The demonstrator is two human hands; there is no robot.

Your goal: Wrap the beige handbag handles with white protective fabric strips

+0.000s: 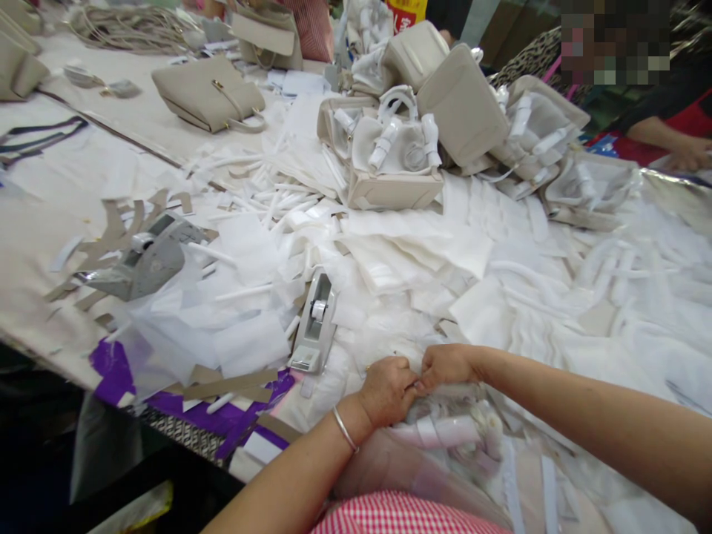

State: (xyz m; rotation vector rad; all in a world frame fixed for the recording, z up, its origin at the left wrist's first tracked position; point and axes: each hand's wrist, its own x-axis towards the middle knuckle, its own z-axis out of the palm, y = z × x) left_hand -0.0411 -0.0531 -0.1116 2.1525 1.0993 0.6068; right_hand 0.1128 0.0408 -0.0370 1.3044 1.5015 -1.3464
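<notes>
Near the front edge of the table, my left hand (389, 389) and my right hand (448, 367) meet with closed fingers. What they pinch between them is too small to make out. Just below them, against my checked apron (406, 513), lies a bag with a white-wrapped handle (439, 432) and clear plastic about it. My fingers are at its far edge. To the left of my hands rests a slim grey tape dispenser (316, 319) with a small white roll. Crumpled white wrapping covers the table around my wrists.
A bigger grey tape dispenser (147, 256) stands among beige strips at left. Beige handbags (394, 189) are piled at the back, and another handbag (208, 93) lies further left. Purple sheeting (189, 415) lines the front edge. A co-worker's hand (690, 153) shows at far right.
</notes>
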